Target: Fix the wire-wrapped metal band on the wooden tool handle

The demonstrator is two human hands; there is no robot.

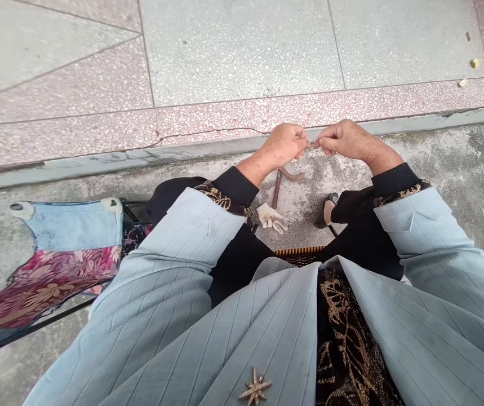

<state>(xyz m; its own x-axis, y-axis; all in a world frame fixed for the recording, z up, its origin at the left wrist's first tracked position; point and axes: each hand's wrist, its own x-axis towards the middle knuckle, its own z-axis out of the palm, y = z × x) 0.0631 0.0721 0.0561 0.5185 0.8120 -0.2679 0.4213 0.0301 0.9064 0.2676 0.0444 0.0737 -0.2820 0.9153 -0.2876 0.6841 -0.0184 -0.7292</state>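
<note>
My left hand (289, 142) and my right hand (343, 140) are held out in front of me, close together but apart, above the edge of a raised ledge. Thumb and fingers of each hand are pinched together, tips facing the other hand. Anything between them is too small or thin to make out. Below my left hand, a small sickle-like tool (276, 190) with a straight handle and a curved brown end lies on the concrete. Next to it is a whitish work glove (271, 218), crumpled.
A terrazzo ledge (242, 62) in grey and pink runs across the front, with pale fallen petals or leaves (475, 63) at right. A folding chair (76, 225) with patterned fabric stands at my left. Beneath me shows a woven seat (298, 255); my shoe (320, 217) rests on the ground.
</note>
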